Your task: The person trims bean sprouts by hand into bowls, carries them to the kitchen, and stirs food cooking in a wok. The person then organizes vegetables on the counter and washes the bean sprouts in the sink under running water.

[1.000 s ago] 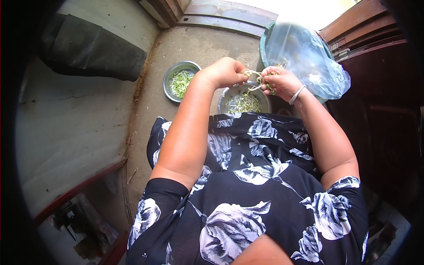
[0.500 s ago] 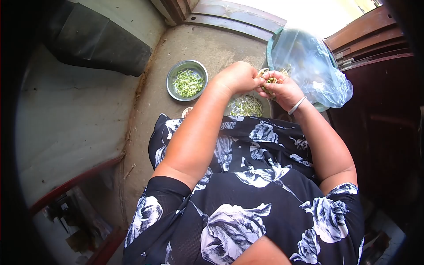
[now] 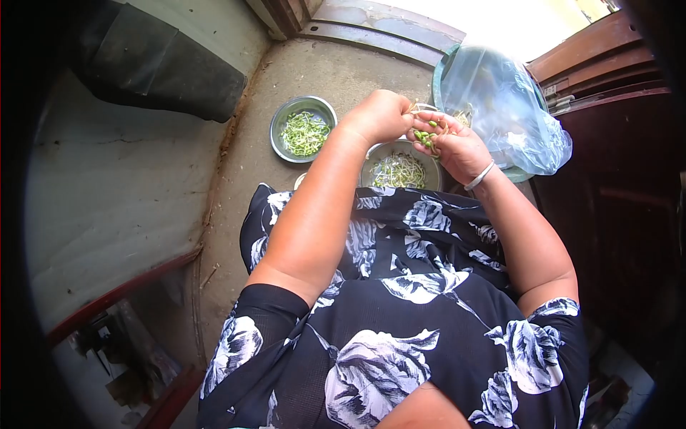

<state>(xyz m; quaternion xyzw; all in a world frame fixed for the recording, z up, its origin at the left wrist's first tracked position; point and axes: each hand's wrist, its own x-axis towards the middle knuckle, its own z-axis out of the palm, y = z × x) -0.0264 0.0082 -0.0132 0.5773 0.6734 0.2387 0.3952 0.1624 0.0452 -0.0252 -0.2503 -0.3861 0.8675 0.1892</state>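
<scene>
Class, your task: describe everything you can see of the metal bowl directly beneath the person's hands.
The metal bowl is round, shallow and silvery, looking like stainless steel, with a thin shiny rim. It stands upright on the concrete floor, just beyond the person's patterned dress, which hides its near edge. Inside lies a loose heap of pale sprouts with green bits. The left hand and right hand are above it, apparently not touching it, and cover part of its far rim. A second, similar bowl sits apart to its left.
</scene>
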